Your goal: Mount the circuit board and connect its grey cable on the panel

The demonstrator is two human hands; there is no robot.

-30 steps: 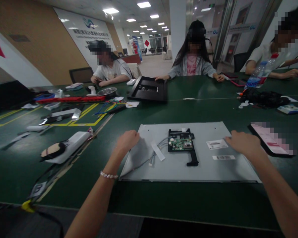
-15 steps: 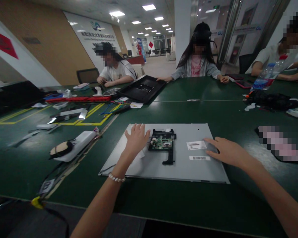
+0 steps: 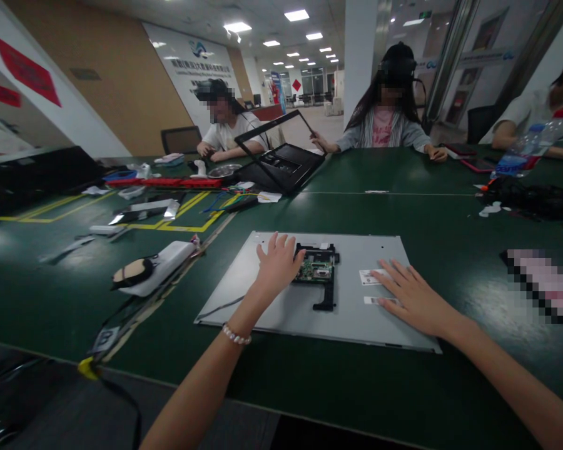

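A grey metal display panel lies back side up on the green table before me. Near its middle, a black plastic bracket frames a green circuit board. My left hand is open over the panel's left half, fingers spread, the thumb at the board's left edge. A thin dark cable runs from the panel's lower left corner toward this hand. On the right half, my open right hand lies flat, its fingertips over two white labels. Neither hand holds anything.
Opposite, a person holds up a thin black frame above a black casing. Left of the panel lie a white power strip and cords. A phone is to the right, with a plastic bottle farther back.
My right hand has slid left, farther onto the panel and over the labels. My left hand has shifted slightly toward the board. Across the table, the person has lifted the black frame off the casing.
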